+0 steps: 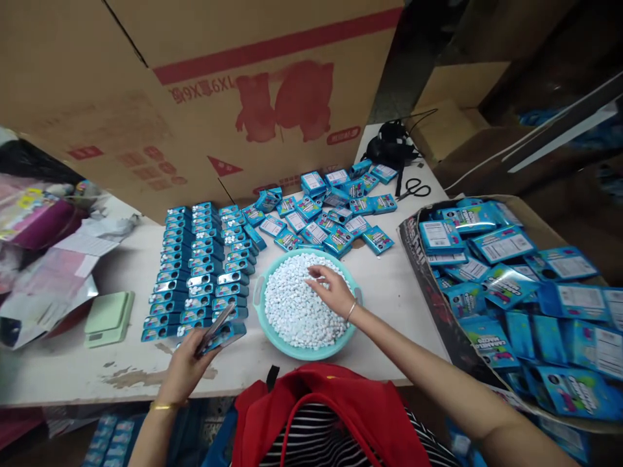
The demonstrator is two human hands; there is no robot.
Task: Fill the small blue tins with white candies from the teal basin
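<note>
A turquoise basin (260,295) full of small white pellets (296,305) stands on the table in front of me. Over the pellets hovers my right hand (331,292), its fingers bent and apart, with nothing visible between them. To the basin's left, my left hand (191,360) is closed on a thin, flat, dark-edged piece (217,325) whose kind I cannot make out. A small blue box (230,335) is right at its fingertips; whether the hand grips that too is unclear. Rows of blue boxes (204,253) stand beyond, several with round holes and white pellets on top.
Loose blue boxes (316,214) lie behind the basin, before a large cardboard carton (195,136). Black scissors (415,188) are at the back right. An open carton (428,298) heaped with blue boxes stands at the right. A pale green scale (109,318) sits at the left.
</note>
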